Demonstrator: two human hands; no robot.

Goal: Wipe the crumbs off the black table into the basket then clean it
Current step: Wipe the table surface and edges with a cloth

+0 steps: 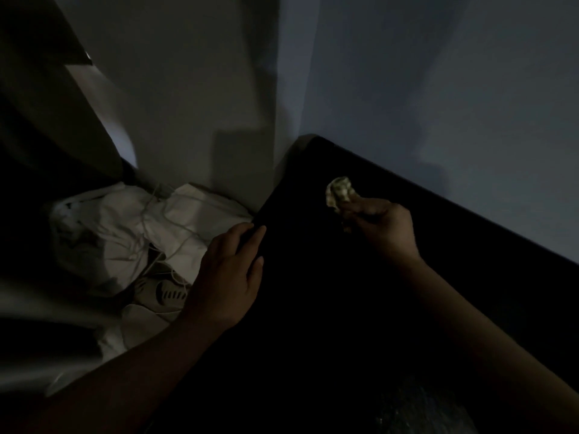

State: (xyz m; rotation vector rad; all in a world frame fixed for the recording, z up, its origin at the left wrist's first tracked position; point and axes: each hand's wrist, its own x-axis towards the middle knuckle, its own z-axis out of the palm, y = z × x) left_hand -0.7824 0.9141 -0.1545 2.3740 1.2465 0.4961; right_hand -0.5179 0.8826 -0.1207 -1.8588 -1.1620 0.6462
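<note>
Pale cloth (338,191) jutting from right hand (380,228) grip, black table (313,292)

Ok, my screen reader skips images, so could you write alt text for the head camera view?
In dim light, the right hand grips a pale crumpled wad over the black table, while the left hand rests on its left edge. White fabric lies alongside.

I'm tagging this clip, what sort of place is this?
Probably a dim corner of a home room: a black table against the wall, with white fabric and tangled cords heaped beside it.
</note>
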